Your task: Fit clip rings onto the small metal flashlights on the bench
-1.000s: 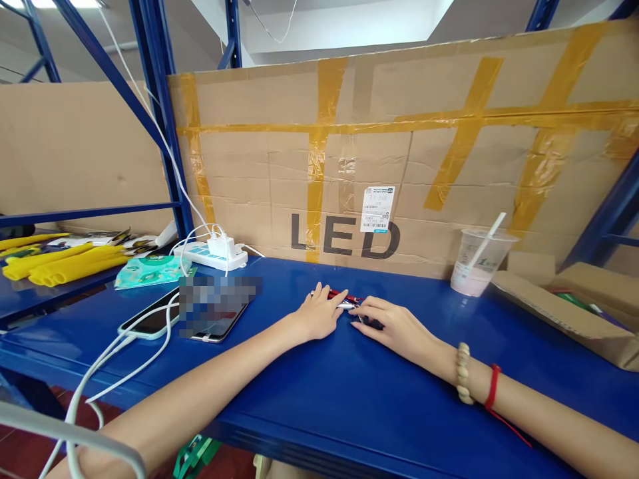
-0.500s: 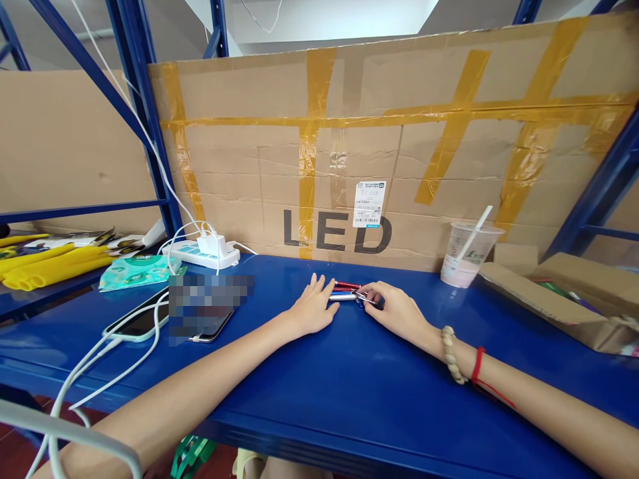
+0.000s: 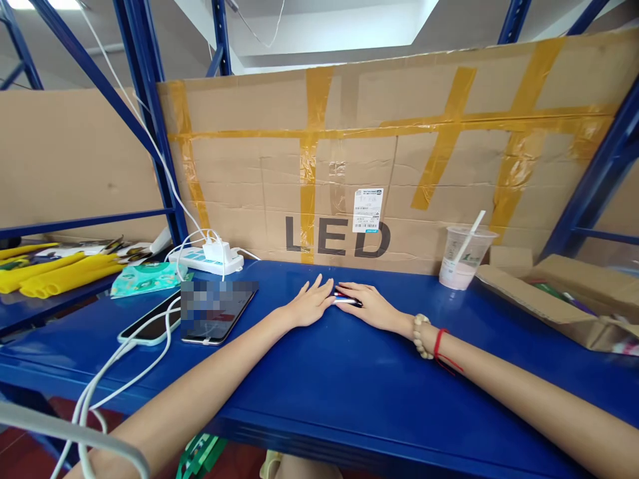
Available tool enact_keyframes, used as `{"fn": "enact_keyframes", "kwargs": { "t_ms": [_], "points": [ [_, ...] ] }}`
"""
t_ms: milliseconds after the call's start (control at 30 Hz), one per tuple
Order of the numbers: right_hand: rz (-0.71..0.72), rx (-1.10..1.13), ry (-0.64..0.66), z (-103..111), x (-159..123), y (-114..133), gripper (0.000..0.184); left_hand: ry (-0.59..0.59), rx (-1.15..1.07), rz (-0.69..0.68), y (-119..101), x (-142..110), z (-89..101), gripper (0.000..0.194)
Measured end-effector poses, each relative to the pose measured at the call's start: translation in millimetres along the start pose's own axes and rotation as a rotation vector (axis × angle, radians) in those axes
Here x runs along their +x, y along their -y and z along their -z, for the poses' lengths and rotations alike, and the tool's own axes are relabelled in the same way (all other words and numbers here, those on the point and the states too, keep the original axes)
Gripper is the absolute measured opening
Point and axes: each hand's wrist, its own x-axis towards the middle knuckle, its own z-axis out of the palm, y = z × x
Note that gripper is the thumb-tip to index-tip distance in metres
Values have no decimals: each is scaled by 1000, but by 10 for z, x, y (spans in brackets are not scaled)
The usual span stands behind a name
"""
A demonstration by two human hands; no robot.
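Observation:
Several slim pens (image 3: 345,300), with silver, blue and red showing, lie side by side on the blue tabletop (image 3: 319,392). My left hand (image 3: 309,303) rests at their left end, its fingers stretched and spread, the thumb side touching or close to the tips. From the other side my right hand (image 3: 374,305) lies over the pens with its fingers extended flat, hiding most of their length. A dark end pokes out below the right fingers. How many pens there are cannot be seen.
On the left lie two phones (image 3: 150,322) with white charging cables (image 3: 107,372), a power strip (image 3: 224,265) and a green wipes packet (image 3: 144,278). A plastic cup (image 3: 462,266) with a straw and an open cardboard box (image 3: 559,313) stand right. Taped cardboard (image 3: 239,179) walls the back.
My right hand has shifted left and flattened over the pens, fingers extended where they were pinched at the right ends. My left hand stays spread at the left. The view has tilted slightly.

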Motion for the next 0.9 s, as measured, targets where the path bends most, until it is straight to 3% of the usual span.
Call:
{"fn": "enact_keyframes", "kwargs": {
  "t_ms": [167, 300, 433, 667, 800, 900],
  "points": [
    [24, -64, -21, 99, -69, -167, 44, -127, 61, 83, 50, -44, 99, 61],
    [-33, -127, -39, 174, -155, -375, 44, -49, 18, 170, 51, -87, 99, 67],
    [-64, -129, -111, 232, -196, -463, 40, -27, 3, 156, 32, -109, 71, 69],
    [-93, -214, -284, 312, -206, -282, 19, -93, -107, 130, 23, -97, 29, 71],
    [-25, -75, -390, 291, -213, -75, 24, -164, -222, 85, -74, -80, -32, 61],
    [45, 36, -381, 239, -215, 97, 24, -272, -315, 34, -188, -62, -75, 48]
  ]
}}
